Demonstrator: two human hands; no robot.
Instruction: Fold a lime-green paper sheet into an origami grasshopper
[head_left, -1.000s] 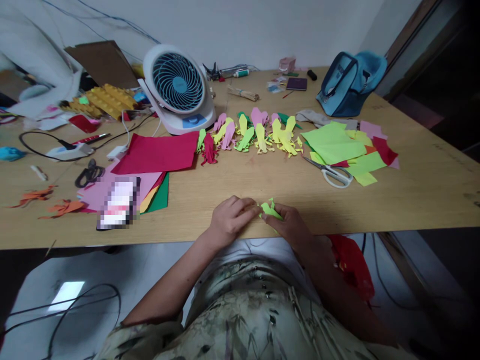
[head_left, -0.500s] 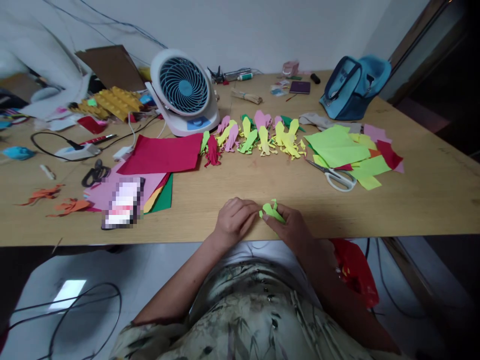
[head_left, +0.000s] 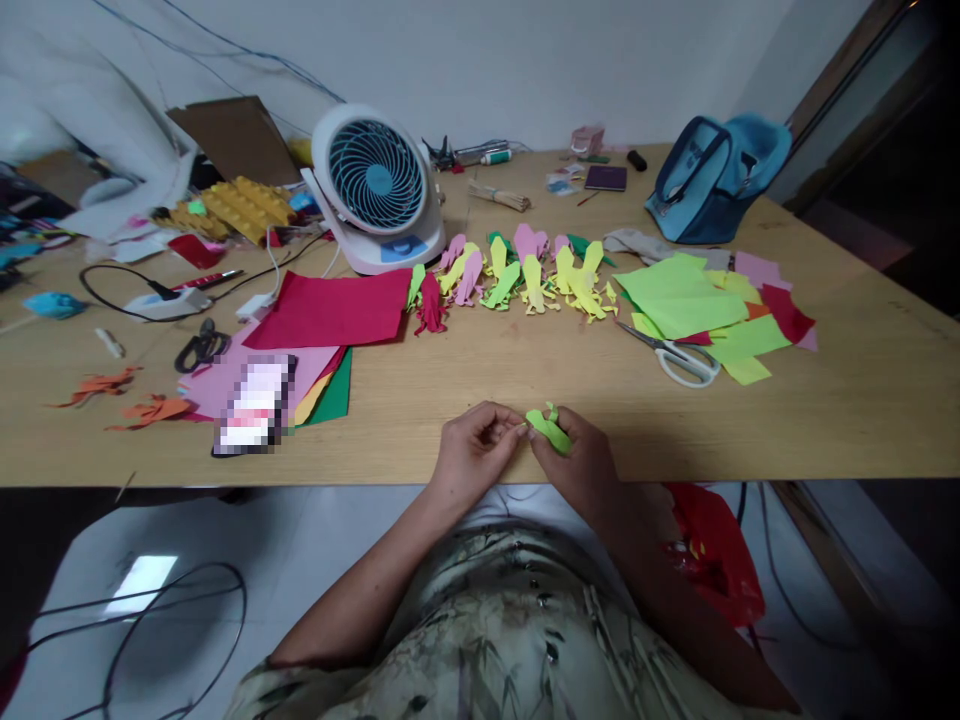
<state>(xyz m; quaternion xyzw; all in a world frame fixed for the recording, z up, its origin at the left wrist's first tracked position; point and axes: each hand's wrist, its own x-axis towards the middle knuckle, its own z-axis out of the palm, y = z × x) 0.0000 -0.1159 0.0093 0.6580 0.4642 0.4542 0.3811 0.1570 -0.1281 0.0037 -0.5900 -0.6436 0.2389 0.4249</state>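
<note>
A small lime-green paper figure (head_left: 550, 432) with thin limb-like ends is held just above the table's front edge. My right hand (head_left: 583, 458) is closed around it, thumb on its near side. From the left, my left hand (head_left: 480, 445) pinches one thin end of the figure between thumb and index finger, its other fingers curled. Beyond my hands stands a row of similar paper figures in yellow (head_left: 533, 285), pink (head_left: 469, 278), green (head_left: 502, 287) and red (head_left: 430, 305). Two orange paper figures (head_left: 154, 410) lie at the far left.
White-handled scissors (head_left: 686, 362) lie beside lime paper sheets (head_left: 679, 298) on the right. To the left are a red sheet (head_left: 330, 310), a phone (head_left: 255, 405), black scissors (head_left: 202, 346) and a power strip (head_left: 169, 303). A fan (head_left: 379, 185) and a blue bag (head_left: 712, 180) stand behind.
My left hand's fingers have turned and curled more, with thumb and index finger still at the figure's end. The whole view has shifted slightly.
</note>
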